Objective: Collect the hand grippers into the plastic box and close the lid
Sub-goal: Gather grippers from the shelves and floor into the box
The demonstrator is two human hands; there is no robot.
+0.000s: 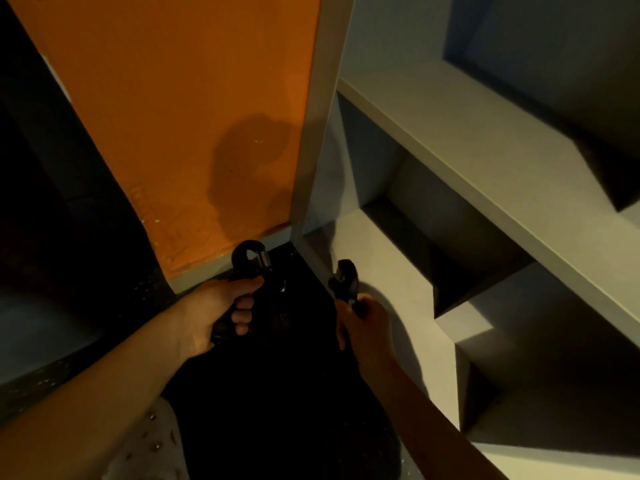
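Over a dark speckled floor (304,327), in dim light, both bare hands are each wrapped around a black hand gripper. Left hand (216,311) has its fingers curled tight round the handles of one hand gripper (247,268), thumb laid across the top, so the handles are squeezed close together; the gripper's looped head with its metal spring coil sticks up above the fist, just in front of the foot of an orange panel (173,116). Right hand (367,323) is closed around the handles of a second hand gripper (344,280), seen mostly from the back of the hand, with the black head poking up and forward beside the lower edge of a grey shelf unit (450,140). The two grippers are held apart, neither touching the other nor the floor. A shadow of a hand and gripper falls on the orange panel. No plastic box is in view.
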